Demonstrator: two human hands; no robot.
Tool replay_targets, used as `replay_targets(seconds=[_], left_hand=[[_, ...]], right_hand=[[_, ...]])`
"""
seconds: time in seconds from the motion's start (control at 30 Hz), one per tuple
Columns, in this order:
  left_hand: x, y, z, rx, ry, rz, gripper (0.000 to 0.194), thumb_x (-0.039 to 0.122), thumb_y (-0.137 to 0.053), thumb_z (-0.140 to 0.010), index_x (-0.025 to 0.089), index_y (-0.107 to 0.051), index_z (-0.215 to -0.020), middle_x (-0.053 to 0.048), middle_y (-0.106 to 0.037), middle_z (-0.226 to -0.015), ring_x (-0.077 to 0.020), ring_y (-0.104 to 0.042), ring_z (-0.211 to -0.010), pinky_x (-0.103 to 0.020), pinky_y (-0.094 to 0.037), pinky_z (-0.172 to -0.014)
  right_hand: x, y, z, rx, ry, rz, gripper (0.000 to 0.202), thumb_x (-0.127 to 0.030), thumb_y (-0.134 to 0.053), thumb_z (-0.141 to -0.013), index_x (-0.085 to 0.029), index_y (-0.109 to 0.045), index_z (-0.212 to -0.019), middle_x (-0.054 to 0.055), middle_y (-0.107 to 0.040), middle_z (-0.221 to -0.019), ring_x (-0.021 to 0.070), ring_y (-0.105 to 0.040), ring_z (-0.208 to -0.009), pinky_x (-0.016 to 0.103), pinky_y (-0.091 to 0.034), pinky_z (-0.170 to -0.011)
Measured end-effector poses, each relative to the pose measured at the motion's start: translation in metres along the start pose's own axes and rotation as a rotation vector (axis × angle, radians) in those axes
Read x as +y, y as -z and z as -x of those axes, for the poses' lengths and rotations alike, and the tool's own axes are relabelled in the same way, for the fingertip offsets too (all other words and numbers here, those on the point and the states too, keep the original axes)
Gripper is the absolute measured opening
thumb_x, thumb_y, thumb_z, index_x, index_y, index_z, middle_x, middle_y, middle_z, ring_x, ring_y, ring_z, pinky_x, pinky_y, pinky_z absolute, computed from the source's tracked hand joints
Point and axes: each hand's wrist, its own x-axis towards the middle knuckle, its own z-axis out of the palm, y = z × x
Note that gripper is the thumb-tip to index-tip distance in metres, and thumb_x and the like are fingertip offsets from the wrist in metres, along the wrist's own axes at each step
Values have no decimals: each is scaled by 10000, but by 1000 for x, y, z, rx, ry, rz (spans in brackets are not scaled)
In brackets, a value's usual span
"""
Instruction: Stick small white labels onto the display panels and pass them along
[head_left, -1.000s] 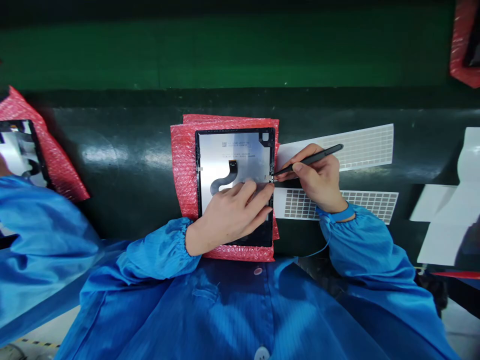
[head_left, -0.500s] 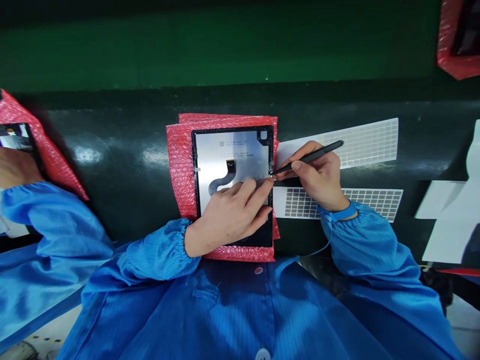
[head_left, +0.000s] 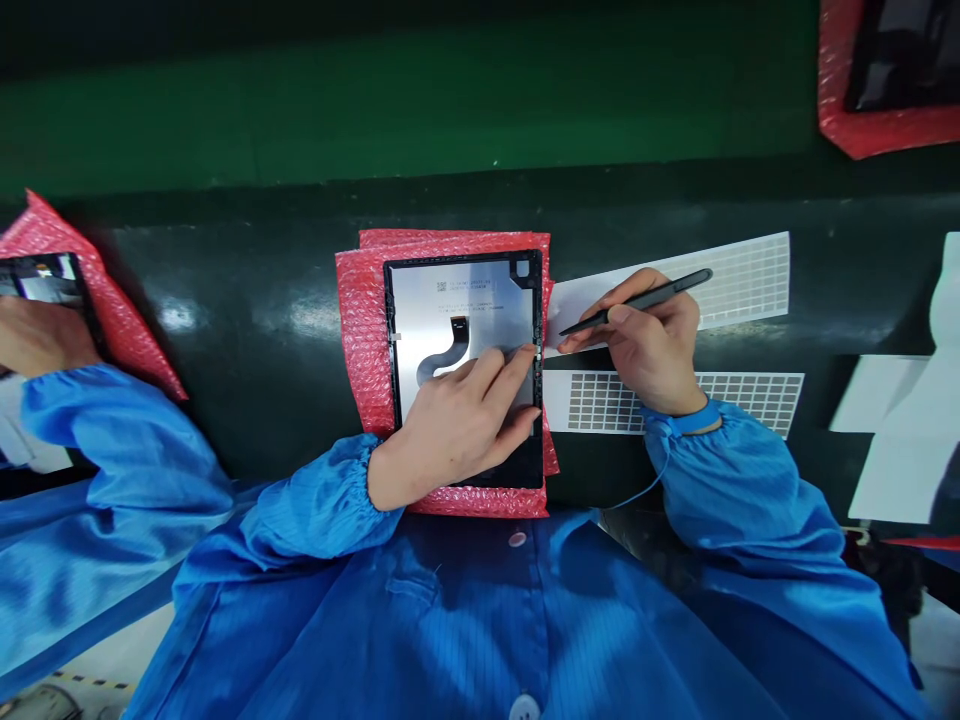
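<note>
A tablet display panel (head_left: 424,290) with a silver back, black frame and grey flex cable (head_left: 444,362) lies on red bubble wrap (head_left: 360,330). My left hand (head_left: 461,415) rests across its lower half, fingers stretched out, the index fingertip touching the right edge of the frame. Part of the panel is hidden beneath this hand. My right hand (head_left: 656,340) is closed around slim black tweezers (head_left: 649,298). Their tip points left, just right of the panel and apart from it, above a white sticker sheet (head_left: 739,280).
A second sheet of small grey stickers (head_left: 600,402) lies below the first. White papers (head_left: 896,430) are at the right. Another wrapped panel (head_left: 900,70) sits at the upper right. On the left, a co-worker's hand (head_left: 45,335) rests over a similar device on red wrap.
My right hand has drawn the tweezers away from the panel's right edge, to the right. The small pale tab at that edge no longer sticks out. My left hand stays on the panel.
</note>
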Motion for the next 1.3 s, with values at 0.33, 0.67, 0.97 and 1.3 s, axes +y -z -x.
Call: replay_targets(seconds=[0.33, 0.67, 0.97, 1.3], left_hand=[[-44, 36, 61, 181, 772, 68, 322, 515, -660, -970, 199, -647, -1027, 17, -602, -688, -165, -586, -637, -299, -393, -600], [-51, 21, 84, 419, 588, 262, 190, 325, -597, -1012, 188, -612, -881, -45, -588, -971, -163, -572, -837, -312, -467, -755], [-51, 20, 56, 437, 608, 1172, 733, 360, -810, -878, 312, -383, -1472, -41, -713, -1112, -195, -696, -846, -337, -590, -739], [-194, 25, -96, 784, 626, 1053, 930, 270, -900, -700, 206, -400, -1482, -129, -706, -1247, -288, -707, -1153, -479, -543, -1073]], right_hand=[[11, 8, -4, 124, 153, -35, 86, -215, -765, -806, -208, -682, -825, -23, -723, -619, 192, -724, -499, 320, -646, -473], [12, 12, -6, 136, 156, -20, 74, -191, -760, -785, -207, -697, -821, 21, -712, -621, 204, -714, -503, 301, -572, -463], [11, 15, -4, 134, 124, -9, 121, -262, -792, -782, -223, -682, -812, 13, -718, -615, 215, -710, -499, 333, -593, -475], [8, 15, 3, 77, 46, 28, 251, -405, -792, -819, -228, -616, -849, -19, -720, -609, 190, -723, -507, 292, -582, -501]])
